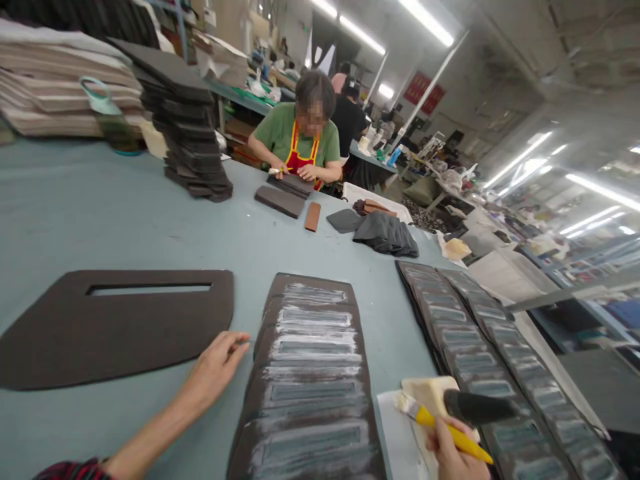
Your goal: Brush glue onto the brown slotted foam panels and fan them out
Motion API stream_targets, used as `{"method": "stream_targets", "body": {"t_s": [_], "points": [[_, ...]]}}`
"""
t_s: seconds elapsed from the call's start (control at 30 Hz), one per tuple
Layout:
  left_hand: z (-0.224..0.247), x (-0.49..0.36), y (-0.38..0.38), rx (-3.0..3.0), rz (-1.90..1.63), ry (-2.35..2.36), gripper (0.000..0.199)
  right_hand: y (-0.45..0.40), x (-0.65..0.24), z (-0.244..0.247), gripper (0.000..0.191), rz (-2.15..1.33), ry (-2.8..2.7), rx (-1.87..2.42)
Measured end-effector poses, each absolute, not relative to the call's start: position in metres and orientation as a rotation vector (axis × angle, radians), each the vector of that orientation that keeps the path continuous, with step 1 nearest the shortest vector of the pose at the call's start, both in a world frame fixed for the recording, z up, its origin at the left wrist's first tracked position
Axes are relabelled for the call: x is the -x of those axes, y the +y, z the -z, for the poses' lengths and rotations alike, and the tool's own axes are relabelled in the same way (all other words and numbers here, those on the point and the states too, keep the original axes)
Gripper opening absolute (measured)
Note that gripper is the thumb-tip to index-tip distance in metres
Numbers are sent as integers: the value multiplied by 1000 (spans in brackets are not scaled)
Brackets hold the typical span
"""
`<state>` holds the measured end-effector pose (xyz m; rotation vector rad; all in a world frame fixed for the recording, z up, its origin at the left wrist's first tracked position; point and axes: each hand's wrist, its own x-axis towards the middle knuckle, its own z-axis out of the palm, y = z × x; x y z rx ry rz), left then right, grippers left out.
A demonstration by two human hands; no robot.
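My right hand (453, 450) grips a paintbrush (453, 437) with a yellow handle and pale bristles. Its bristles are over a white sheet (393, 423), beside a cream container (435, 393) and a dark cylindrical object (480, 407). Between my hands, dark brown panels (313, 413) lie overlapped in a row, white wet-looking streaks around their slots. My left hand (217, 363) has nothing in it, its fingers loosely extended. It is at the lower edge of a larger dark panel (145, 333) with one long slot; whether it touches cannot be told.
Two more rows of overlapped, streaked panels (470, 340) lie on the right. At the back left stands a tall stack of dark pieces (185, 127) near a bottle (113, 123). Across the blue-green table (125, 213), a person (305, 133) works on dark pieces beside a dark grey pile (387, 233).
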<state>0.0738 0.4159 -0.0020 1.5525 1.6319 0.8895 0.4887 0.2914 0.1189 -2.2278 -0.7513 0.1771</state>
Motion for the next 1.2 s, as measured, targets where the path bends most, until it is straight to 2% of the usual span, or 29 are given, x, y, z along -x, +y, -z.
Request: {"method": "stream_targets", "body": {"t_s": [0.1,0.27,0.43,0.53,0.73,0.93,1.03,1.2], "points": [[-5,-85,446,-1742,-917,1597,27,374,-438,-119,34,-378,-962,2013],[-5,-106,498,-1989,-792,1683,20,496,-338,-100,27,-631,-1172,1732],[0,-113,531,-2149,-721,1833,28,560,-277,-65,21,-756,-1358,1648],[2,-111,538,-2223,-644,1847,29,574,-286,-52,20,-740,-1463,1698],[1,-108,537,-2269,-588,1851,35,577,-317,-62,18,-278,-1486,1917],[2,-112,539,-2352,-521,1881,36,576,-275,-48,18,-706,-1587,1641],[2,-112,539,-2382,-523,1867,37,578,-320,-42,18,-601,-1477,1785],[0,-114,538,-2387,-527,1886,37,578,-406,-54,21,-210,-1401,2048]]}}
